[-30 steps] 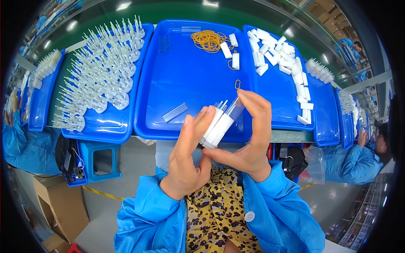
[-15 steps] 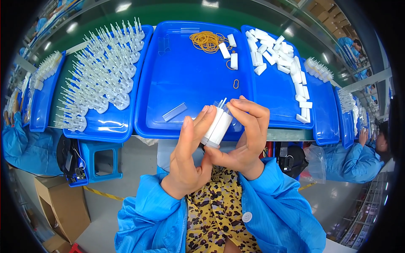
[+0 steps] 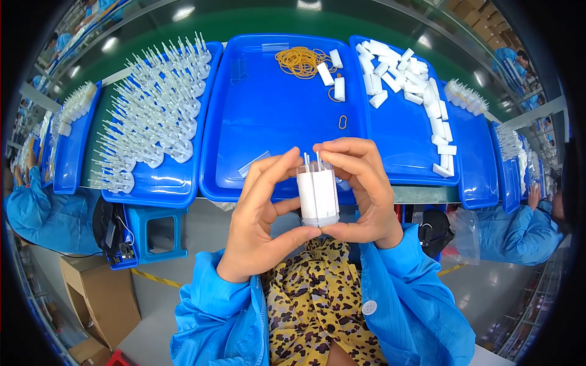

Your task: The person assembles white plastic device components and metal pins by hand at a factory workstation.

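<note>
Upright between my hands is a small assembly (image 3: 319,192) of white blocks around thin upright rods, on a clear round base. My left hand (image 3: 259,213) grips it from the left, its thumb at the lower edge of the base and its fingers curled along the side. From the right, my right hand (image 3: 366,192) holds it too, thumb under the base and fingertips by the rod tops. Both hands are over the near edge of the middle blue tray (image 3: 274,122). A clear plastic strip (image 3: 253,163) lies in that tray, partly behind my left fingers.
Yellow rubber bands (image 3: 301,62) and a few white blocks (image 3: 340,89) lie at the tray's far right. The left tray (image 3: 165,186) bears many clear bases with upright rods (image 3: 155,104). White blocks (image 3: 397,70) fill part of the right tray (image 3: 400,146). Co-workers sit at both sides.
The assembly has gone from tilted to upright, its block faces turned toward me. My left fingers have shifted from its upper part to its left side. My view has shifted slightly.
</note>
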`<act>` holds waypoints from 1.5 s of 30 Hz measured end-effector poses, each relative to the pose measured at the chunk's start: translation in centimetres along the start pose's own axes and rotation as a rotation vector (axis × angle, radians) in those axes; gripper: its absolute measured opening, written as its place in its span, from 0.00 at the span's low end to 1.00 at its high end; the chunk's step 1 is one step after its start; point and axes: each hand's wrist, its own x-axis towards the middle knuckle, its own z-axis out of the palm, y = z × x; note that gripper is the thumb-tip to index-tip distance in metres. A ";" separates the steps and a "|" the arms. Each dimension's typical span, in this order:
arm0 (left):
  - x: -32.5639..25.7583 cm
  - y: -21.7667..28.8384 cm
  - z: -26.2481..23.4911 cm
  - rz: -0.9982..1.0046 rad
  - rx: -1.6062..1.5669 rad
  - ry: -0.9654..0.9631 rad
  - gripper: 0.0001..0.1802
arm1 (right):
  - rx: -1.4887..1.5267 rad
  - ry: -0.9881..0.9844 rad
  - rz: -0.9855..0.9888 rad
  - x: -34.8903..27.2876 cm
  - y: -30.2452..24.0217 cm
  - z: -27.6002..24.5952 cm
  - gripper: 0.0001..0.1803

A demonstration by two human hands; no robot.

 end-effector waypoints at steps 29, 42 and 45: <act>-2.1 -0.1 -4.1 0.155 -0.182 0.556 0.29 | -0.202 -0.077 0.133 4.7 1.4 2.5 0.14; -1.2 -1.1 -1.7 0.241 0.330 0.519 0.27 | 0.164 0.174 0.061 2.5 0.8 -1.2 0.16; -0.6 -1.5 -1.4 0.288 0.504 0.525 0.28 | 0.227 0.168 0.152 1.7 0.6 -1.4 0.16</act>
